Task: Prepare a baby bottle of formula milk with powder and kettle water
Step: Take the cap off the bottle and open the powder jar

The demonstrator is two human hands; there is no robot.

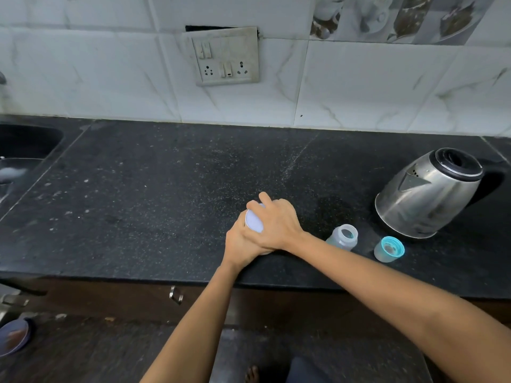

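Left hand [240,246] grips the tin [254,221]; right hand [278,225] curls over its top. The open bottle [343,236] stands just right.

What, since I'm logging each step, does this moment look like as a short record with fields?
held item: white-lidded tub, in both hands
left hand: grips the tub's body
right hand: curled over its lid
baby bottle: uncapped, standing on the counter, right of the hands
bottle cap: teal-ringed, apart, right of the bottle
kettle: steel, behind the cap
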